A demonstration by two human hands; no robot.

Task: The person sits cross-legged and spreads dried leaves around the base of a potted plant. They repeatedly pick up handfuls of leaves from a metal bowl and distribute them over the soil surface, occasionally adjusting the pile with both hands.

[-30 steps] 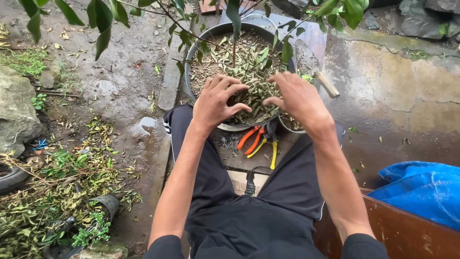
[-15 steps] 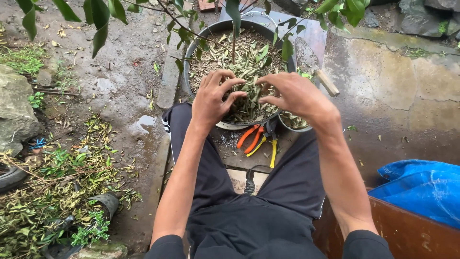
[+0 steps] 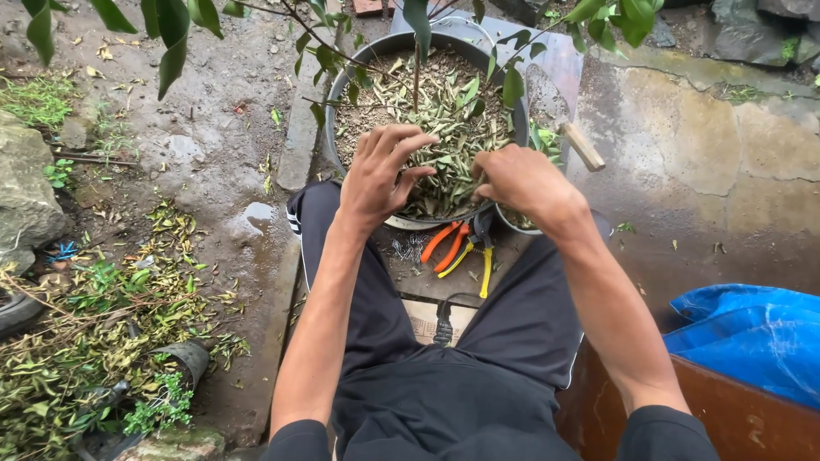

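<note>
Dry olive-green leaf litter [image 3: 444,128] is lying loose on top of the soil in the round grey pot [image 3: 337,94], upper centre of the frame. The left hand [image 3: 376,183] is hovering over the near edge of the leaves with fingers [image 3: 401,141] spread and curled, gripping nothing. The right hand [image 3: 521,179] is sitting just right of it, fingers bunched and dipping into the leaves; whether anything is actually pinched there cannot be told, since the fingertips are hidden.

Judging by look, the leaves are going to be light, thin, brittle and crumbly, maybe damp. They are best scooped in loose handfuls from the near side, away from the thin stem [image 3: 417,77] rising from the pot centre.

Outward: a trowel [image 3: 555,115] with a wooden handle is leaning against the pot's right rim. Orange-handled pliers [image 3: 444,248] and yellow-handled cutters [image 3: 480,265] are lying just below the pot, between the knees. Black trousers [image 3: 444,376] are filling the lower centre. A heap of discarded leaves [image 3: 94,341] is spreading across the lower left, with a small black pot [image 3: 190,360] tipped over in it. A blue tarp [image 3: 752,337] is bunching at the lower right. Green foliage [image 3: 171,34] is hanging across the top edge.
</note>
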